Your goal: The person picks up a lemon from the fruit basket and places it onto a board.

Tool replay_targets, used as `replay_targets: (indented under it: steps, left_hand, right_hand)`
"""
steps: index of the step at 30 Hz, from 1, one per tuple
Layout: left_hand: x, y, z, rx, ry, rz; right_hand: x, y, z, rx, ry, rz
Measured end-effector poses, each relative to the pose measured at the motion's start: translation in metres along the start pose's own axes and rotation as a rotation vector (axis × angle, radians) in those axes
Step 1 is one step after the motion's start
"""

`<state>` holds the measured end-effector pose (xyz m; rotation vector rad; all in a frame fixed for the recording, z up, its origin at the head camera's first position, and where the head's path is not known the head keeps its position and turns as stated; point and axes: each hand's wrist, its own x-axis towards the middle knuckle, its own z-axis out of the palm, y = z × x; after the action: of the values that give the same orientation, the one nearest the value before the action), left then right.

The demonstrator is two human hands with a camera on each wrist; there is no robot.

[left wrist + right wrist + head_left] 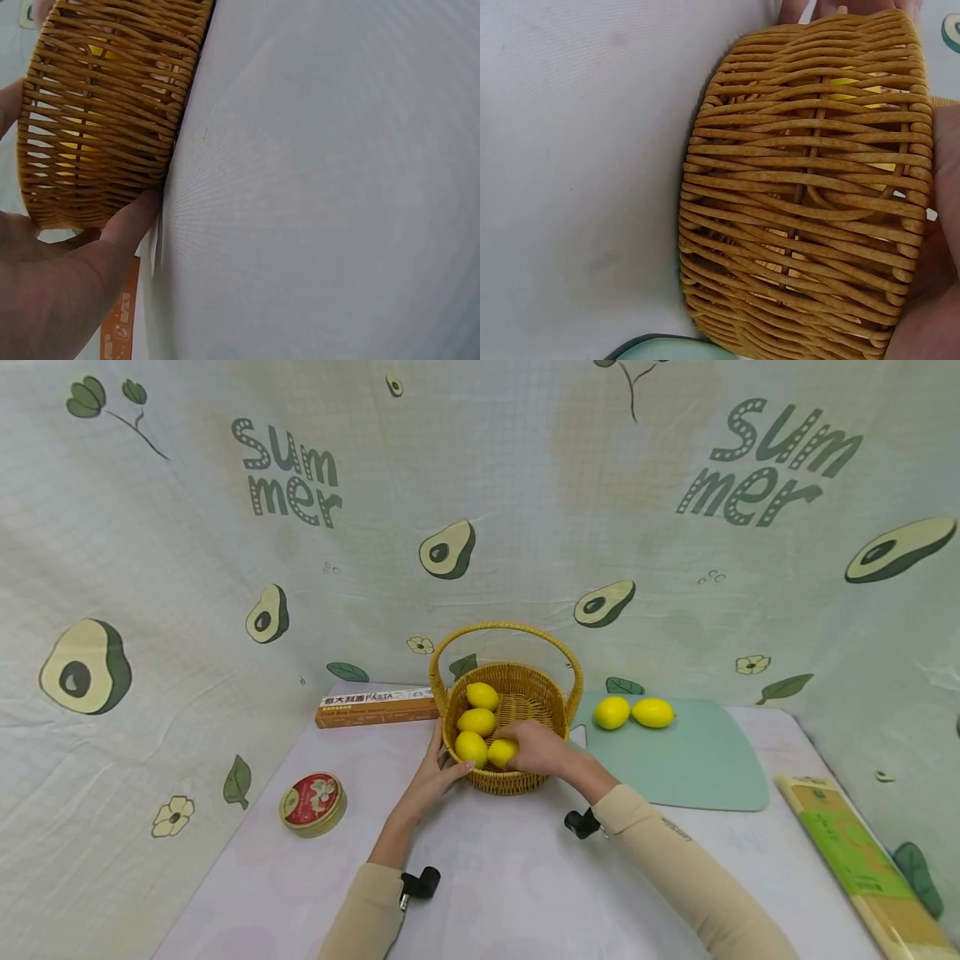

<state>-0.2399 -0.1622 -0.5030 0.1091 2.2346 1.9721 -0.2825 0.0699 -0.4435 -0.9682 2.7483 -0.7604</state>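
A wicker basket [508, 783] with a tall hoop handle stands on the table near the back. My left hand [429, 787] holds its left side, thumb at the front rim and fingers along the outer wall. Reaching over the right rim, my right hand [542, 750] grips a lemon [501, 753] low at the front inside; its fingertips are partly hidden. Three more lemons [477, 722] lie along the basket's left inner side. In the right wrist view, the woven wall [802, 180] covers most of the fruit, with yellow showing through gaps.
Two lemons [653, 712] lie on a pale green cutting board [690, 768] right of the basket. A pasta box [375, 708] sits behind left, and a round red-and-gold tin [313, 803] at left. A long green-and-yellow packet [862, 860] lies along the right edge. Printed cloth hangs behind.
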Motion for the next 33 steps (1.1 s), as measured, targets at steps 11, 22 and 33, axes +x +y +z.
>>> replay_targets:
  steps: [11, 22, 33]
  left_hand:
    - [-0.001, -0.002, -0.001, 0.004, -0.004, -0.003]
    - [-0.001, 0.0, 0.001, 0.008, -0.006, -0.006]
    - [0.0, -0.001, 0.001, 0.009, 0.0, 0.0]
  right_hand:
    - [-0.012, -0.001, -0.008, -0.011, 0.018, 0.049]
    - [-0.028, 0.0, -0.027, -0.02, 0.048, 0.039]
    - [-0.039, 0.008, -0.035, -0.023, 0.065, 0.009]
